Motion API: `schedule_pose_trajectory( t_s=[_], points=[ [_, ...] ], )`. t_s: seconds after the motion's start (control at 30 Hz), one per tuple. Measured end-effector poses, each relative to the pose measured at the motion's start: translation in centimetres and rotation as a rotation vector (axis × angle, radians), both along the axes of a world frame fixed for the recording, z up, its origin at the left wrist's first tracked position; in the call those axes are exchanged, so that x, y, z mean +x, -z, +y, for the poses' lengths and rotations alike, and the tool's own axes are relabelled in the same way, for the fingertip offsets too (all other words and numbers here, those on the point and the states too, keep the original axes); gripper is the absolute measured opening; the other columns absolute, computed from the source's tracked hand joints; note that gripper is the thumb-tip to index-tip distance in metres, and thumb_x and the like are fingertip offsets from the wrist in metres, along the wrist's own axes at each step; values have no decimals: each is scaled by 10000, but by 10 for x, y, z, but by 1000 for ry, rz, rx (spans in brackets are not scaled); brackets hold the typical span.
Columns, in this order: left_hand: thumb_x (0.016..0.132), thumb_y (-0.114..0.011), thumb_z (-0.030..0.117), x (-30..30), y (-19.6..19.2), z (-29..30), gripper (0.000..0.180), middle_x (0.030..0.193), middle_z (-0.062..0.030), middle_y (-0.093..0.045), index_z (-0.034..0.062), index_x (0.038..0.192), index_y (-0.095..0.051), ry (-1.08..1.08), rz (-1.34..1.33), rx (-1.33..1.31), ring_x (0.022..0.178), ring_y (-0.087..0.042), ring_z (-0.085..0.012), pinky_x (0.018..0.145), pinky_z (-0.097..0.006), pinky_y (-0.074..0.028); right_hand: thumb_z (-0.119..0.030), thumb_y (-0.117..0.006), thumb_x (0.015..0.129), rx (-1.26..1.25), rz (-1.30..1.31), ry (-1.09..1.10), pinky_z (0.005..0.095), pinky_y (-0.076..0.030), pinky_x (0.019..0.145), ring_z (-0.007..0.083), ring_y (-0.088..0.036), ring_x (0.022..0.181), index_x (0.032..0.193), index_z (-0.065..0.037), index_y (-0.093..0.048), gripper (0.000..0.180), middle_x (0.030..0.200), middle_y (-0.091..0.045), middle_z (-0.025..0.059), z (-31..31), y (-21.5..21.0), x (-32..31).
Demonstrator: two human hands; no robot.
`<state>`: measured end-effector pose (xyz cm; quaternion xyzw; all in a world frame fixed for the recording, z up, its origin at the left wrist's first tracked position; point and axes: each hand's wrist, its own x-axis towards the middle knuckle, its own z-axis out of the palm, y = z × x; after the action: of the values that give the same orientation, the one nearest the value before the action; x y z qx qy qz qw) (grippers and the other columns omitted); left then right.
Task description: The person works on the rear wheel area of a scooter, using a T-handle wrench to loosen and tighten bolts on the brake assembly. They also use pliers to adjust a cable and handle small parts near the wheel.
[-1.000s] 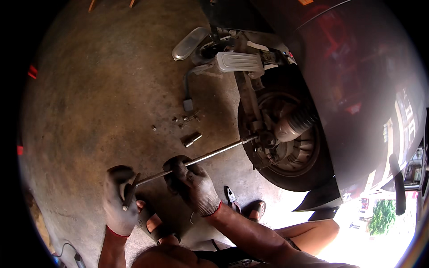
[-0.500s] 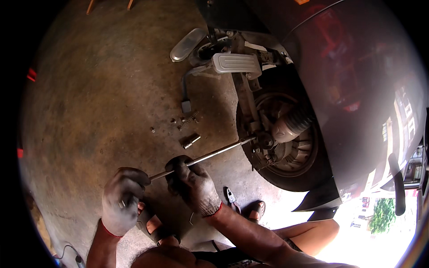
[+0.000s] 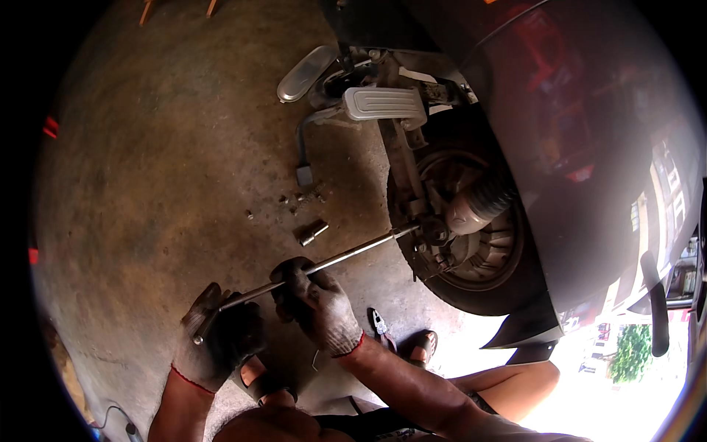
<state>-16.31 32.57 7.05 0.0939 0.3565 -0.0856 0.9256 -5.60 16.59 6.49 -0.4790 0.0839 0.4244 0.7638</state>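
A long metal L-shaped wrench (image 3: 346, 255) runs from my hands up to a fitting beside the wheel hub (image 3: 436, 233) of a dark red vehicle. My right hand (image 3: 315, 300), in a dirty work glove, is closed round the middle of the shaft. At the near end, my gloved left hand (image 3: 210, 335) lies palm up, its darkened fingers partly curled. The wrench's bent end crosses that palm, with the thumb beside it. A loose metal socket (image 3: 314, 233) rests on the concrete floor, with several small bolts (image 3: 297, 199) just beyond it.
Pliers (image 3: 380, 324) lie beside my sandalled foot (image 3: 422, 348). A silver ribbed pedal (image 3: 384, 104) sticks out above the wheel's tyre (image 3: 471, 298), near an oval metal cover (image 3: 308, 74). The glossy bodywork (image 3: 589, 184) fills the right side. A cable (image 3: 110, 412) lies lower left.
My left hand has rolled from back-up to palm-up and moved slightly right, so the wrench's bent end now shows. My right hand keeps its grip on the shaft.
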Motion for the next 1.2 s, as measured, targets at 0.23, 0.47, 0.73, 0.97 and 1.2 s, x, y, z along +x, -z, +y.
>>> schedule_pose_trajectory(
  t_s=[0.23,0.47,0.73,0.97,1.2],
  points=[
    [826,-599,4,10,-10,19,200,824,-82,-573,73,867,-416,288,-297,958,736,-604,-173,631,-305,-507,-333,-539,995,-53,-33,-18,276,-408,594,139,-528,662,1052,-27,-587,314,780,-562,46,-6,0,-1],
    [835,-585,-88,11,-16,15,186,838,-66,-585,-8,997,-540,277,-271,1158,747,-596,-140,685,-299,-508,-299,-517,1004,-50,-57,-14,247,-405,589,98,-496,641,1046,-24,-589,287,776,-551,19,-5,-4,0],
    [901,-583,86,28,-5,39,126,576,-28,-539,-17,963,-621,655,-345,190,464,-536,-109,421,-234,-409,-356,-572,974,-51,-86,-51,253,-401,568,103,-508,631,1018,-15,-602,345,747,-554,14,-9,-10,2],
    [919,-564,64,36,-32,31,137,564,-20,-475,-39,831,-579,747,-265,688,453,-478,-106,450,-270,-423,-335,-581,972,-32,-76,-19,255,-406,570,108,-510,630,1016,-16,-598,323,749,-556,21,-6,-11,3],
    [900,-604,69,34,-19,26,102,611,-53,-518,3,824,-622,787,-457,1114,524,-542,-131,469,-280,-416,-332,-593,962,34,-46,-3,278,-406,584,139,-519,644,1011,-33,-572,303,753,-551,37,-8,-1,0]
  ],
)
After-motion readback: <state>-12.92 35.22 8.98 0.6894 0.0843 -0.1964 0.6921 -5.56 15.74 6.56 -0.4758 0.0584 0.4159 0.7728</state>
